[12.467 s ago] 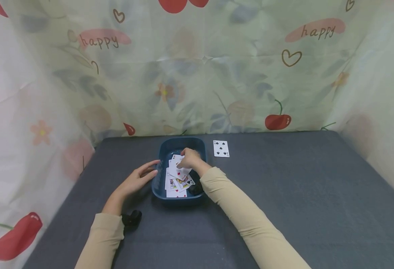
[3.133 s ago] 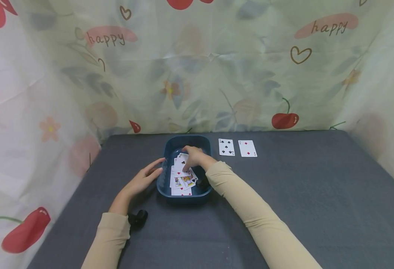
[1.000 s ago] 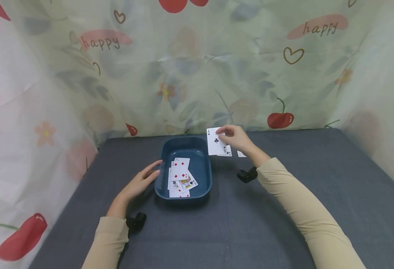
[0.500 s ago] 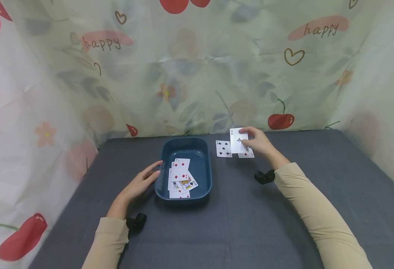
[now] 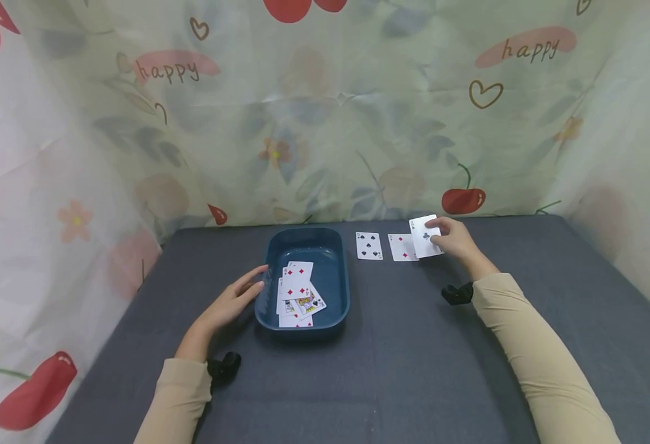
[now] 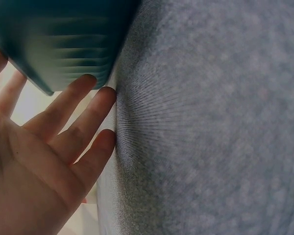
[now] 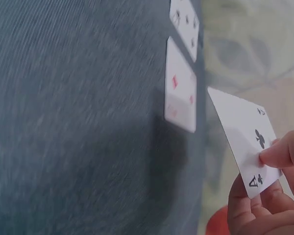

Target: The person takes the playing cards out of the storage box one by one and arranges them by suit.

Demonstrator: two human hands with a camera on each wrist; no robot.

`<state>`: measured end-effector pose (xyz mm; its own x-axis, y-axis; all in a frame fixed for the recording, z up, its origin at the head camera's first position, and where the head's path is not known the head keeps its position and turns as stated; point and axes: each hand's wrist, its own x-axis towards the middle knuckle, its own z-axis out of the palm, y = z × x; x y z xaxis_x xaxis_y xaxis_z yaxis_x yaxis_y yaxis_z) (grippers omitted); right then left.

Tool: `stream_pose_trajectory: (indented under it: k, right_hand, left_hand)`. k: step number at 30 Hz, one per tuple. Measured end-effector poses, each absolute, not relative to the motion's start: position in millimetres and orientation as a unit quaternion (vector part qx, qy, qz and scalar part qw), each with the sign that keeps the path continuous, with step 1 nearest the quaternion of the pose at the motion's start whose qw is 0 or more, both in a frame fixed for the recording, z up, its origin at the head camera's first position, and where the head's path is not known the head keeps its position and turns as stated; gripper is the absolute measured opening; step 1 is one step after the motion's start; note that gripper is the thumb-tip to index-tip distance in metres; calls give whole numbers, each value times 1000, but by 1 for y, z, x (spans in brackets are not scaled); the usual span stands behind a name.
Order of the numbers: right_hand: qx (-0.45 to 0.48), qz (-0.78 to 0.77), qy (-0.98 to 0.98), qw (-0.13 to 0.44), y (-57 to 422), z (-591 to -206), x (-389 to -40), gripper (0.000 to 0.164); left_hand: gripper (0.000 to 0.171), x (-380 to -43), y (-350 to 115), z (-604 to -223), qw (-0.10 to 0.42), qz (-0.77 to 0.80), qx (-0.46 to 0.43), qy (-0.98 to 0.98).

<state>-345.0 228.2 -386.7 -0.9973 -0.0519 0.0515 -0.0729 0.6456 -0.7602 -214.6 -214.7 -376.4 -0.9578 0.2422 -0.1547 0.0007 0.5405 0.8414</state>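
Note:
My right hand (image 5: 458,240) pinches the ace of clubs (image 5: 423,237) between thumb and fingers. In the right wrist view the ace (image 7: 245,137) is held up off the dark cloth. In the head view it overlaps the right edge of a two of diamonds (image 5: 401,247) lying face up. Left of that lies a spade card (image 5: 369,245), also face up. My left hand (image 5: 229,306) rests at the left side of a blue tray (image 5: 333,319), fingers fairly straight and spread. Several cards lie overlapping in the tray, a diamond card (image 5: 296,281) on top and a king of spades (image 5: 311,301) partly under it.
A dark grey cloth (image 5: 414,370) covers the table. Behind it and at the sides hangs a patterned curtain (image 5: 325,135) with cherries and "happy" lettering. Each wrist carries a black camera, one near the tray's front left (image 5: 225,367).
The ace of clubs came out of the tray in my right hand and moved rightward, past the spade card and the two of diamonds. Earlier, the two was laid down. The left hand stays put.

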Motion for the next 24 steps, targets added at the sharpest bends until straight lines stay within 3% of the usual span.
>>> stream_pose_trajectory:
  k: [7,24]
  right_hand:
    - [-4,413,-910,17,242,-398,-349,43]
    - [-17,392,-920,14,247,-411,-358,46]
  left_hand:
    - [53,-235,-229,-410,117,471,75,871]
    - [53,-215,-216,-376,129,472,68,869]
